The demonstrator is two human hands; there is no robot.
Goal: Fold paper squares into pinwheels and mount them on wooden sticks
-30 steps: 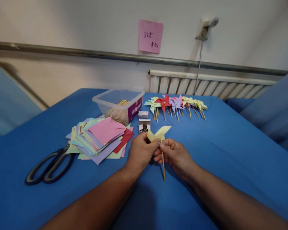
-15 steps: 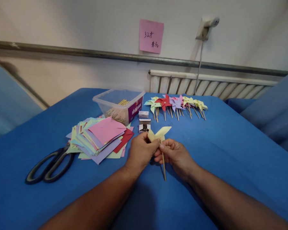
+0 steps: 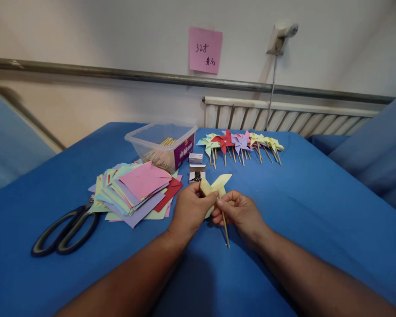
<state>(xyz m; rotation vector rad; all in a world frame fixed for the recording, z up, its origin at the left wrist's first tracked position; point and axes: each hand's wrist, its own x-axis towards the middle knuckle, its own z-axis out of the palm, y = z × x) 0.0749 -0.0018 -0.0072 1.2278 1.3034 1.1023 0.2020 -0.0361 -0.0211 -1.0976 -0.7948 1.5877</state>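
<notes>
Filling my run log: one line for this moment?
left hand: pinches yellow paper pinwheel | right hand: grips its thin wooden stick

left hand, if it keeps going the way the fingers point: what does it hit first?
Probably the small open box, just beyond the left hand, which pinches the yellow pinwheel. Depth is unclear; it might pass alongside it.

Operator body in view: two forearms and two hands, entering from the lower edge of the head view. Both forearms are bare to the frame edge; no sleeve or cuff shows. The left hand [image 3: 188, 210] and right hand [image 3: 240, 212] are ungloved. Wrists and visible fingers are plain, without marking. Fingernails are short; finer detail cannot be resolved.
</notes>
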